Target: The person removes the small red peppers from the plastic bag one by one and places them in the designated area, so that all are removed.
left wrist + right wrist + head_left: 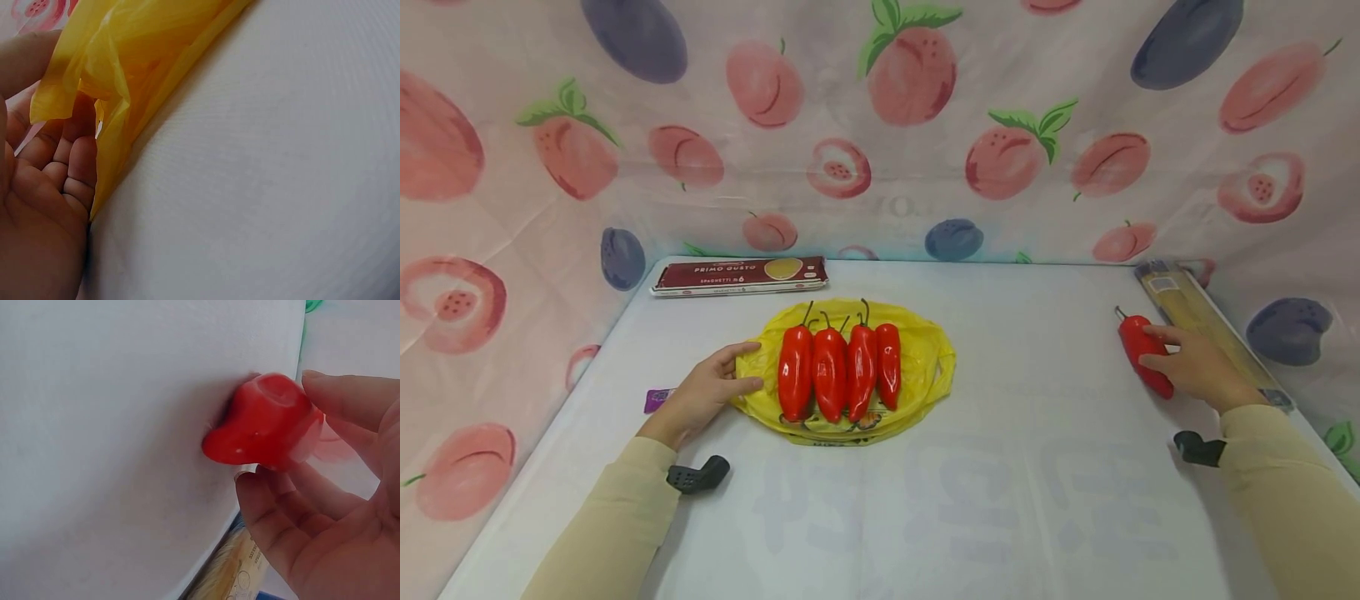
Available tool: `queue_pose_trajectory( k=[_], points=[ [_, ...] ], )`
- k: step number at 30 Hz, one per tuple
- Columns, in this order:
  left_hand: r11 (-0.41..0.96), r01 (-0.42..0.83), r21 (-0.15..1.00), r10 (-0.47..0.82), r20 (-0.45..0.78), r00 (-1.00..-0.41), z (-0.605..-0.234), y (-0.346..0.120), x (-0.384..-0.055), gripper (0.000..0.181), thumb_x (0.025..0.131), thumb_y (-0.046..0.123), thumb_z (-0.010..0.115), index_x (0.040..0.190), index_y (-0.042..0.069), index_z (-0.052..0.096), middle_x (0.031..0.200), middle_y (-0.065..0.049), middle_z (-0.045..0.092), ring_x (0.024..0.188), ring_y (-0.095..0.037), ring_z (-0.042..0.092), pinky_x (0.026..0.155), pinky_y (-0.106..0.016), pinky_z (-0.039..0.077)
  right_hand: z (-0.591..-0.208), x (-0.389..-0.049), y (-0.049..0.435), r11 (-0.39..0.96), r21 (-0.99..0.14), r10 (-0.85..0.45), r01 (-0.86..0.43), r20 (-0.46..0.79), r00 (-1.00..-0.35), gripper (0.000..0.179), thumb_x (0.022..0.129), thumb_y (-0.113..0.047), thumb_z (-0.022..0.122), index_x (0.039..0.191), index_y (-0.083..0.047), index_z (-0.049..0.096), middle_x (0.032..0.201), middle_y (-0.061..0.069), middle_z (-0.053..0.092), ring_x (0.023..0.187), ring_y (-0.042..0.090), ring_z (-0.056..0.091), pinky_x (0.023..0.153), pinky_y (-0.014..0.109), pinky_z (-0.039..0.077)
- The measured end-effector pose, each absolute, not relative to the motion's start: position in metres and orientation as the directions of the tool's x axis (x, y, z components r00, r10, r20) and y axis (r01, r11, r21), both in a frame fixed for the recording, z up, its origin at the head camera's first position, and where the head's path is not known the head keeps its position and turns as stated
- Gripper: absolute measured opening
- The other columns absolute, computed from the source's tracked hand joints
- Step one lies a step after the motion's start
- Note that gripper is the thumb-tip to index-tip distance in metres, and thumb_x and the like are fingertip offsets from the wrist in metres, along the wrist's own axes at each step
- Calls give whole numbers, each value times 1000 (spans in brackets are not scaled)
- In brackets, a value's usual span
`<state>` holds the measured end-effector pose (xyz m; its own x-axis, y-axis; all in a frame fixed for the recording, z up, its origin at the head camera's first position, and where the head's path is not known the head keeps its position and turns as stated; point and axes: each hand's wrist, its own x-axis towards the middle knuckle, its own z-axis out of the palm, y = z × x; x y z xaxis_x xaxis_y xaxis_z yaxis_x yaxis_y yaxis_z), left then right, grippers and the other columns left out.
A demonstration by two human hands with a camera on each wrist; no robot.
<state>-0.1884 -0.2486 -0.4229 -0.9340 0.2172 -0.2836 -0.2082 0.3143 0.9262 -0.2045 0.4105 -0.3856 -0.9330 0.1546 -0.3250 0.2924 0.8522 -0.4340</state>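
A yellow plastic bag (925, 367) lies spread on the white table, with several red peppers (830, 375) side by side on it, stems pointing away from me. At the bag's left end my left hand (703, 387) holds the edge between thumb and fingers. Up close in the left wrist view, the bag's loose flap (112, 94) hides some fingertips of that hand (44, 194). Far to the right, my right hand (1197, 367) grips a single red pepper (1138, 346), thumb and fingers on opposite sides. The right wrist view shows this pepper (269, 425) end-on, close over the table.
A dark red spaghetti pack (737, 277) lies at the back left. Along the right edge, partly behind the right hand, is a clear pack of pasta (1202, 312). A small purple packet (657, 401) shows beside the left hand. Fruit-patterned cloth (895, 200) surrounds the table.
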Motion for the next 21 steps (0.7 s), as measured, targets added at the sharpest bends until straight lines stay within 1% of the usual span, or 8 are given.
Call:
queue_pose_trajectory(
  k=[3,7,10,14,17,21],
  points=[
    [313,-209,926,219,-285,-933,-422,-248,-187,72,94,19,70,156,12,34,159,-16,31,129,-31,47,94,-20,49,-385,-203,410,854,-428,171,295,-303,-937,82,95,-32,66,155,2,21,136,44,27,120,61,28,83,66,50],
    [314,-219,924,215,-294,-931,-421,-249,-187,72,94,19,70,156,13,34,160,-15,30,131,-31,46,94,-20,49,-382,-202,408,862,-431,176,269,-243,-954,84,95,-36,67,156,2,21,135,44,31,119,61,32,85,71,47],
    [315,-224,922,211,-298,-931,-421,-249,-188,73,94,20,70,156,13,34,160,-14,30,132,-32,45,94,-20,49,-376,-200,404,859,-446,162,249,-226,-961,86,97,-43,63,157,-1,19,139,45,30,122,62,32,88,74,43],
    [321,-220,921,212,-296,-931,-422,-250,-189,73,94,20,71,156,13,34,161,-14,28,134,-32,43,95,-19,49,-366,-197,392,868,-438,148,234,-222,-964,88,97,-51,59,159,-5,17,142,43,30,124,61,32,87,72,45],
    [323,-218,921,212,-295,-932,-422,-249,-189,72,93,20,71,156,13,35,161,-14,27,135,-32,43,94,-19,48,-359,-197,379,894,-407,114,186,-194,-974,86,97,-54,57,159,-6,20,144,41,30,124,60,31,87,73,43],
    [312,-218,925,217,-293,-931,-422,-249,-189,72,93,19,71,155,13,35,161,-14,28,133,-32,44,94,-20,49,-353,-197,361,915,-395,28,80,-137,-990,82,98,-56,53,157,-5,27,146,39,32,128,58,29,94,78,34]
  ],
)
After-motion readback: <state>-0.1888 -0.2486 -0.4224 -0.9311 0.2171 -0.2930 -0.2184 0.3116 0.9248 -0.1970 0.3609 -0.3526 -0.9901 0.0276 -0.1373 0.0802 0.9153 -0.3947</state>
